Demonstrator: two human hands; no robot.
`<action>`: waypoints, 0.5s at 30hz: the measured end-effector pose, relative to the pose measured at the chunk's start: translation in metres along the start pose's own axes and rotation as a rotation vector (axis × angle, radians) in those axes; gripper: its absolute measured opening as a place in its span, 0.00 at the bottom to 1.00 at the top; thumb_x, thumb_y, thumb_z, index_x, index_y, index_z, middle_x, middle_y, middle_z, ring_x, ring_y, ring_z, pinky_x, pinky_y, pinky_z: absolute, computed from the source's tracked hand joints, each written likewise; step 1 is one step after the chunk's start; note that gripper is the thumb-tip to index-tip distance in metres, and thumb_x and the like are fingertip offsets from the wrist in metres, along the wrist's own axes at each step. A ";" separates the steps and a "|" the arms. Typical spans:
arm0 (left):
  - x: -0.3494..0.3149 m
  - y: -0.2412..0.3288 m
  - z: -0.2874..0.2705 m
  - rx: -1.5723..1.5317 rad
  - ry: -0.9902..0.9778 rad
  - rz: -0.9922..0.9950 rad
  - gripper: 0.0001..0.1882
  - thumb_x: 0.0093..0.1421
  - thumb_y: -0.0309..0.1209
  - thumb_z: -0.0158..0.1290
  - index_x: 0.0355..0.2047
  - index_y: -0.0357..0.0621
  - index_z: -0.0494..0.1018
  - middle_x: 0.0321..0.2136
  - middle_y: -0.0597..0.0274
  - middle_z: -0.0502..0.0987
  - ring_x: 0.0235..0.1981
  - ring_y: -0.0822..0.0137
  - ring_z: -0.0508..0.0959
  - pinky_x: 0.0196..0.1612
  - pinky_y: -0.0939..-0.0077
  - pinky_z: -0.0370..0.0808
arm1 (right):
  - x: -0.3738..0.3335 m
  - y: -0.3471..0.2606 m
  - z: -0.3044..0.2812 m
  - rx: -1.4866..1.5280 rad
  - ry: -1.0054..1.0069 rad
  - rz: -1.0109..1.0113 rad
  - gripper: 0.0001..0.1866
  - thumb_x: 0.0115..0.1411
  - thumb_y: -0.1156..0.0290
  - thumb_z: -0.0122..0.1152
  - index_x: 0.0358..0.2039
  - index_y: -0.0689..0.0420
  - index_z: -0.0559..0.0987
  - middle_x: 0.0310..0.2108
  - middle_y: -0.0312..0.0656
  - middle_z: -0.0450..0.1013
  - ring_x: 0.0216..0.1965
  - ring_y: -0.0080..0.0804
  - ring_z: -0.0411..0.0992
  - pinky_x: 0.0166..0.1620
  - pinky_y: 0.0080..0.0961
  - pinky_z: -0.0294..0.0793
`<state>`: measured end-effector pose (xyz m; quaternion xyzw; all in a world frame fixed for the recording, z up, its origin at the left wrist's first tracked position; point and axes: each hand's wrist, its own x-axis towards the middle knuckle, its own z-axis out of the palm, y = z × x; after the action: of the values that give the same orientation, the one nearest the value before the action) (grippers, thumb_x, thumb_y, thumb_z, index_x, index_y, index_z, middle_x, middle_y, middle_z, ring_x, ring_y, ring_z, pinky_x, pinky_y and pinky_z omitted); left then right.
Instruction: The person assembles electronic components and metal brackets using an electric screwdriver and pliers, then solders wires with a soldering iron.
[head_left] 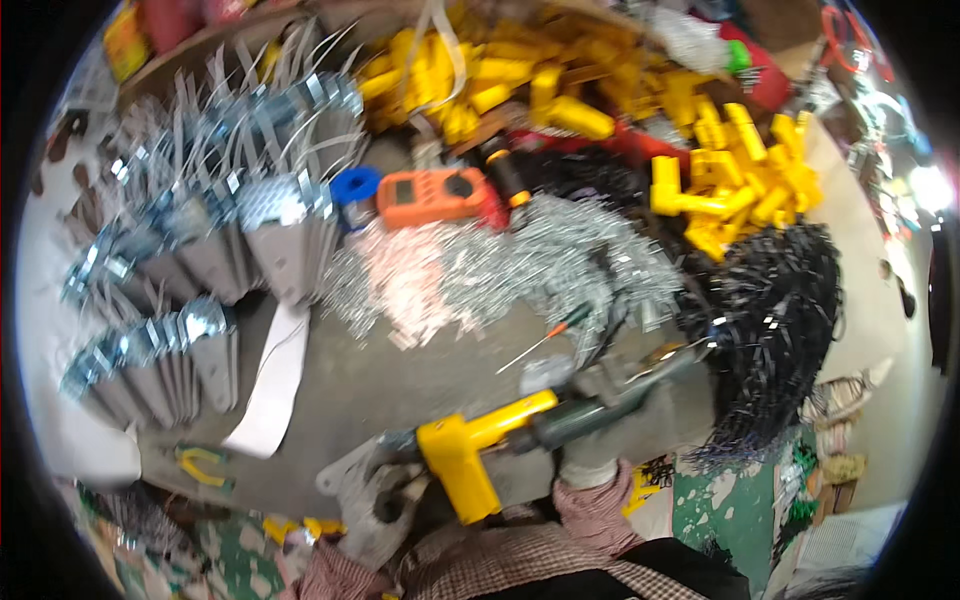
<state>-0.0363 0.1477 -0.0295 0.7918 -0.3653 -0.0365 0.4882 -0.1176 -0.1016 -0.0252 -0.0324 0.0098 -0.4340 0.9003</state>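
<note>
Near the table's front edge, my gloved left hand (375, 510) is closed round the lower end of a flat grey metal plate (350, 470). A yellow pistol-shaped plastic handle (460, 465) adjoins the plate, its grip hanging down and its barrel tilted up to the right. My gloved right hand (650, 400) is closed round a dark green cylindrical tool (590, 418), whose left end lies close to the yellow handle. Blur hides whether the two touch. Just beyond lies a thin screwdriver (545, 338) with a dark green and orange handle.
Grey metal plates (290, 240) with wires stand in rows at left, beside a white strip (270, 390) and yellow-handled pliers (205, 466). An orange multimeter (430, 197) stands behind silvery small parts (590, 255). Yellow handles (740, 170) pile up behind; black cords (775, 330) hang at right.
</note>
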 end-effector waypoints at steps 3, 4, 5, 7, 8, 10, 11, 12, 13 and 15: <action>-0.002 -0.001 -0.001 -0.002 -0.083 -0.072 0.11 0.53 0.29 0.60 0.37 0.44 0.75 0.35 0.54 0.76 0.38 0.52 0.77 0.42 0.60 0.74 | -0.001 -0.003 0.000 -0.118 -0.065 -0.026 0.23 0.60 0.45 0.58 0.38 0.54 0.70 0.26 0.33 0.62 0.26 0.23 0.62 0.38 0.26 0.64; 0.000 0.008 -0.004 -0.015 -0.102 -0.121 0.09 0.55 0.29 0.59 0.37 0.43 0.75 0.36 0.52 0.76 0.40 0.51 0.77 0.45 0.60 0.74 | -0.001 -0.004 0.001 -0.108 -0.093 -0.044 0.23 0.60 0.45 0.58 0.38 0.54 0.70 0.26 0.33 0.62 0.26 0.23 0.62 0.38 0.26 0.64; -0.001 0.012 -0.008 0.009 -0.099 -0.138 0.10 0.57 0.32 0.57 0.36 0.41 0.75 0.40 0.51 0.77 0.44 0.49 0.76 0.50 0.57 0.72 | -0.002 0.000 -0.002 -0.101 -0.059 -0.034 0.24 0.61 0.45 0.57 0.38 0.56 0.71 0.26 0.33 0.61 0.25 0.23 0.62 0.38 0.27 0.64; 0.010 0.026 -0.008 -0.035 -0.043 -0.154 0.11 0.57 0.36 0.59 0.31 0.41 0.77 0.36 0.54 0.79 0.45 0.49 0.76 0.55 0.55 0.69 | -0.004 -0.001 -0.005 -0.161 -0.003 -0.049 0.24 0.62 0.45 0.55 0.37 0.57 0.72 0.25 0.32 0.61 0.24 0.21 0.62 0.39 0.28 0.64; 0.011 0.028 -0.008 -0.060 -0.064 -0.181 0.10 0.58 0.35 0.58 0.32 0.40 0.77 0.37 0.53 0.78 0.45 0.48 0.76 0.55 0.55 0.69 | -0.005 -0.001 -0.007 -0.154 -0.023 -0.071 0.24 0.62 0.45 0.55 0.37 0.57 0.72 0.25 0.32 0.61 0.24 0.21 0.62 0.39 0.28 0.64; 0.011 0.024 -0.002 -0.028 -0.043 -0.077 0.09 0.57 0.33 0.59 0.32 0.40 0.77 0.36 0.52 0.78 0.45 0.49 0.75 0.55 0.56 0.69 | -0.007 -0.005 -0.005 -0.153 -0.063 -0.070 0.24 0.62 0.45 0.56 0.37 0.56 0.71 0.25 0.32 0.62 0.24 0.20 0.62 0.39 0.27 0.64; 0.007 0.023 -0.004 -0.012 -0.046 -0.066 0.09 0.57 0.33 0.59 0.32 0.40 0.77 0.36 0.52 0.78 0.45 0.49 0.75 0.55 0.56 0.69 | -0.011 -0.002 -0.007 -0.120 -0.045 -0.054 0.23 0.62 0.46 0.57 0.37 0.55 0.71 0.24 0.32 0.61 0.24 0.19 0.61 0.39 0.27 0.64; 0.004 0.023 -0.006 -0.022 -0.043 -0.082 0.08 0.57 0.32 0.59 0.32 0.39 0.76 0.36 0.51 0.77 0.45 0.49 0.75 0.54 0.57 0.69 | -0.013 0.001 -0.012 -0.099 -0.048 -0.056 0.23 0.62 0.46 0.57 0.37 0.55 0.71 0.24 0.32 0.61 0.24 0.19 0.61 0.39 0.27 0.64; 0.001 0.023 -0.009 -0.030 -0.038 -0.098 0.07 0.57 0.30 0.59 0.31 0.39 0.76 0.36 0.51 0.77 0.45 0.50 0.75 0.54 0.57 0.69 | -0.013 0.005 -0.018 -0.135 -0.033 -0.045 0.25 0.60 0.43 0.57 0.39 0.54 0.70 0.26 0.32 0.63 0.24 0.20 0.62 0.39 0.26 0.65; 0.009 0.020 -0.004 -0.089 -0.081 -0.144 0.06 0.57 0.29 0.59 0.31 0.39 0.75 0.36 0.51 0.77 0.45 0.50 0.75 0.53 0.59 0.70 | -0.009 0.002 -0.003 -0.172 -0.031 -0.074 0.27 0.59 0.40 0.58 0.40 0.52 0.69 0.28 0.33 0.64 0.25 0.21 0.63 0.39 0.26 0.65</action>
<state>-0.0393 0.1403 -0.0090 0.7913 -0.3251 -0.1196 0.5039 -0.1221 -0.0938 -0.0285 -0.1166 0.0320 -0.4640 0.8775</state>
